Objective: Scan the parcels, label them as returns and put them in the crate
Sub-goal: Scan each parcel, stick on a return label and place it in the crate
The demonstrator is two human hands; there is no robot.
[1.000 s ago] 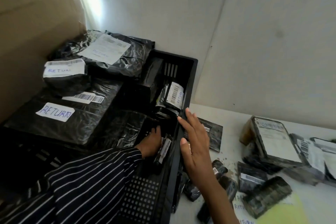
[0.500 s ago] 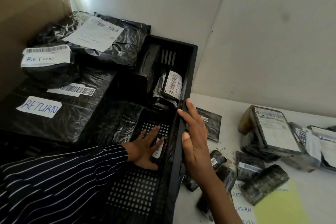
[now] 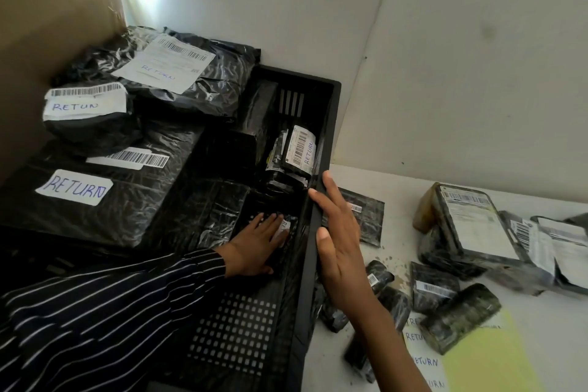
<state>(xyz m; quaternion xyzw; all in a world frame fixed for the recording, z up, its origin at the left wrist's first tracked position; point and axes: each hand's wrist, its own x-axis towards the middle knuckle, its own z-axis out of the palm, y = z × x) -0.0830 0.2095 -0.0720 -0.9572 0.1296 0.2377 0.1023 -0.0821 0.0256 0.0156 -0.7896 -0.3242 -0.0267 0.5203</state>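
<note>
A black plastic crate stands against the wall at the table's left. Inside it my left hand lies flat, fingers straight, pressing a small black parcel with a white RETURN label onto the crate floor. Farther back in the crate a labelled parcel leans upright. My right hand rests open with straight fingers along the crate's right rim. Large black parcels marked RETURN are stacked in the crate's left part.
On the white table to the right lie several black wrapped parcels, a bigger one with a shipping label, a sheet of RETURN stickers and a yellow sheet. A flat black pouch lies beside the crate. Brown cardboard rises at far left.
My left hand let go of the small parcel it carried into the crate and now lies flat on it. My right hand stayed on the crate's rim.
</note>
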